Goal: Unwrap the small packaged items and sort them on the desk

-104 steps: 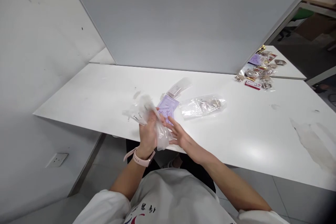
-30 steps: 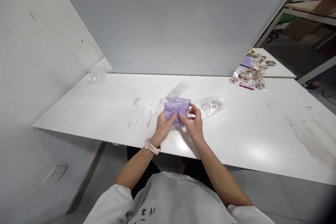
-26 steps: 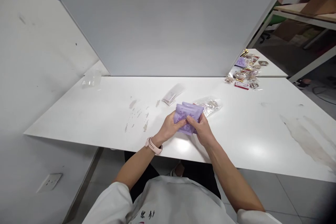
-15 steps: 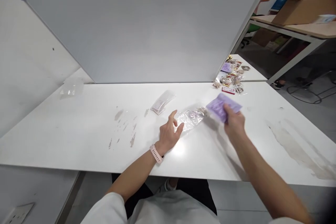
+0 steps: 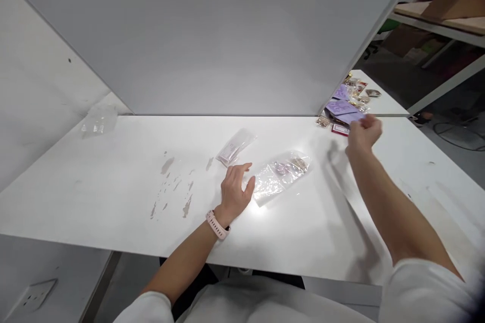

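Observation:
At the far right of the table, my right hand (image 5: 364, 133) pinches the near edge of a flat purple packet (image 5: 339, 107), which lies over the pile of small packets. My left hand (image 5: 235, 192) rests with fingers apart and nothing in it, just left of a clear plastic bag (image 5: 268, 181). Some small purplish and brownish items show in the bag's right end. Behind my left hand lies another clear bag (image 5: 235, 146) with flat, pale contents.
Several small wrapped items (image 5: 354, 88) are heaped by the panel's right edge, with a red-and-white packet (image 5: 340, 130) in front. A tall grey panel (image 5: 227, 40) closes off the table's back. Clear plastic (image 5: 99, 120) lies at the back left.
My right hand has carried the purple packet away from me and to the right, onto the pile. My left hand has drawn slightly back from the clear bag. The view has shifted.

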`<action>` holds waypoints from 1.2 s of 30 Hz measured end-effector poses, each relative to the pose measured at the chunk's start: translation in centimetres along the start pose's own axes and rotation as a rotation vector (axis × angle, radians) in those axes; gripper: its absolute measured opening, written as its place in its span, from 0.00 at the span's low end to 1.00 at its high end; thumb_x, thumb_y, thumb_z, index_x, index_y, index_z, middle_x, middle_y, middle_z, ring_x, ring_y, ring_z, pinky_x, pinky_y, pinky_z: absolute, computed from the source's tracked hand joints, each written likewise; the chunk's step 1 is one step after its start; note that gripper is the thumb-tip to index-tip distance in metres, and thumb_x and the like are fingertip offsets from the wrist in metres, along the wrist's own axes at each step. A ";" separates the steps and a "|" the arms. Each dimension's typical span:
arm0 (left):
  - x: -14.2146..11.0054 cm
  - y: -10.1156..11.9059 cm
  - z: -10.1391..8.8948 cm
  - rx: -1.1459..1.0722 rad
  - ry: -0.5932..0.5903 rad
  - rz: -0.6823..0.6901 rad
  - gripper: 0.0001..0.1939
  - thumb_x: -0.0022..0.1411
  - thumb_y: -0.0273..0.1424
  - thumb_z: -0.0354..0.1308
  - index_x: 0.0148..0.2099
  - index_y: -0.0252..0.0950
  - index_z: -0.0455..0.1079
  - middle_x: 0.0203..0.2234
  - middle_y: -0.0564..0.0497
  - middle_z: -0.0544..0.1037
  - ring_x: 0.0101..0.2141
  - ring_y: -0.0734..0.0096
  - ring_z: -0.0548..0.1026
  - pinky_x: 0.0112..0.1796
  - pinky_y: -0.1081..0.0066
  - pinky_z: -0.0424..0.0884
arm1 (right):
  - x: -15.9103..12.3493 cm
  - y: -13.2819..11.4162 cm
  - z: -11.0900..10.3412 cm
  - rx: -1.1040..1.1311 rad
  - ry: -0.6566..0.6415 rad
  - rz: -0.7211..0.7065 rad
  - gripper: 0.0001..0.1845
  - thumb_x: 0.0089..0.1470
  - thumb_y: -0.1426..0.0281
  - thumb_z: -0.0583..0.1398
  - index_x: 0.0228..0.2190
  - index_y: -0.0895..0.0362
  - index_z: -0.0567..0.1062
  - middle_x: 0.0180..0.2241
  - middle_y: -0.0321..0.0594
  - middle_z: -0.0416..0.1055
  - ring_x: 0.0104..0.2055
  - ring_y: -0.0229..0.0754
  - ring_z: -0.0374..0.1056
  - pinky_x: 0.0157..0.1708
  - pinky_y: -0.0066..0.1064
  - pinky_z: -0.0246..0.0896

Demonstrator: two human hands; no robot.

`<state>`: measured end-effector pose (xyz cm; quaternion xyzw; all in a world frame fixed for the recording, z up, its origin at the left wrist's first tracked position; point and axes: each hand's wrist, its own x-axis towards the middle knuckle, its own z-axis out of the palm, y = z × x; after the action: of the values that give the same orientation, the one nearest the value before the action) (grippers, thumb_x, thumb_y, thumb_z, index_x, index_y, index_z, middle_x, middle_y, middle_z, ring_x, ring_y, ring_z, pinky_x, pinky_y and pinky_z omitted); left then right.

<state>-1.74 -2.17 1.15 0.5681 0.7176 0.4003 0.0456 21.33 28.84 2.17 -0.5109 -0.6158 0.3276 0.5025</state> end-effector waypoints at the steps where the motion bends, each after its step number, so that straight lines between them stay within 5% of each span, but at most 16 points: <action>1: 0.0 0.0 0.2 0.025 -0.075 0.052 0.21 0.68 0.41 0.54 0.59 0.39 0.66 0.55 0.40 0.72 0.57 0.55 0.69 0.55 0.56 0.66 | -2.0 0.0 0.4 -0.015 -0.015 -0.012 0.22 0.59 0.58 0.56 0.49 0.57 0.74 0.51 0.54 0.69 0.57 0.54 0.64 0.55 0.54 0.60; 4: -0.3 -0.2 0.8 0.090 -0.363 0.138 0.35 0.60 0.47 0.63 0.65 0.41 0.62 0.70 0.39 0.51 0.70 0.43 0.45 0.65 0.41 0.45 | -9.0 -0.1 1.0 -0.071 -0.245 -0.060 0.23 0.50 0.56 0.65 0.45 0.53 0.78 0.51 0.46 0.72 0.57 0.54 0.63 0.56 0.50 0.60; 7: -0.6 -0.6 1.2 0.109 -0.520 0.135 0.35 0.60 0.46 0.64 0.66 0.42 0.61 0.71 0.40 0.50 0.70 0.45 0.45 0.66 0.40 0.40 | -14.3 -0.5 1.0 -0.185 -0.460 -0.042 0.31 0.46 0.54 0.67 0.52 0.53 0.76 0.51 0.46 0.73 0.56 0.55 0.63 0.54 0.49 0.59; 14: -0.4 -1.9 0.0 0.120 -0.298 0.000 0.21 0.65 0.28 0.57 0.60 0.38 0.68 0.68 0.38 0.57 0.68 0.46 0.52 0.66 0.44 0.47 | -20.3 -2.7 -0.4 -0.050 -0.429 0.102 0.26 0.47 0.56 0.67 0.46 0.53 0.74 0.46 0.44 0.74 0.47 0.48 0.70 0.48 0.44 0.65; 20: -2.5 -0.6 -1.6 0.105 -0.194 -0.125 0.25 0.65 0.22 0.49 0.63 0.36 0.63 0.71 0.40 0.48 0.71 0.47 0.41 0.65 0.42 0.49 | -26.5 -5.1 -2.7 0.076 -0.606 0.103 0.22 0.57 0.54 0.62 0.49 0.52 0.75 0.50 0.43 0.74 0.52 0.48 0.70 0.51 0.44 0.64; 25: -4.7 1.4 -2.5 -0.034 -0.196 -0.229 0.23 0.68 0.30 0.50 0.65 0.39 0.60 0.72 0.42 0.45 0.71 0.51 0.38 0.65 0.43 0.47 | -27.7 -4.9 -3.3 0.101 -0.541 0.238 0.26 0.60 0.53 0.58 0.55 0.52 0.74 0.39 0.43 0.78 0.43 0.46 0.73 0.44 0.44 0.68; 30: -5.7 2.3 -2.3 -0.255 -0.254 -0.346 0.22 0.67 0.32 0.54 0.62 0.40 0.63 0.69 0.42 0.56 0.70 0.55 0.49 0.66 0.50 0.50 | -26.5 -5.3 -1.0 0.222 -0.437 0.405 0.32 0.55 0.46 0.59 0.54 0.52 0.75 0.49 0.47 0.75 0.40 0.47 0.74 0.27 0.36 0.72; 33: -5.8 2.5 -2.0 -0.445 -0.225 -0.423 0.24 0.67 0.36 0.55 0.63 0.41 0.62 0.68 0.43 0.58 0.69 0.55 0.52 0.66 0.53 0.51 | -26.4 -5.6 0.7 0.093 -0.478 0.292 0.32 0.52 0.50 0.64 0.53 0.54 0.76 0.41 0.45 0.78 0.39 0.47 0.74 0.27 0.34 0.70; 36: -5.7 2.3 -2.1 -0.739 -0.141 -0.520 0.28 0.67 0.44 0.56 0.66 0.44 0.59 0.68 0.46 0.58 0.68 0.56 0.53 0.65 0.57 0.53 | -27.2 -5.7 1.8 -0.059 -0.435 -0.058 0.22 0.60 0.60 0.60 0.53 0.52 0.76 0.44 0.44 0.79 0.38 0.45 0.73 0.34 0.37 0.71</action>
<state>0.95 -8.03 1.80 0.3407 0.6407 0.5649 0.3928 17.19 1.45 -0.79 -0.4247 -0.7333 0.3976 0.3519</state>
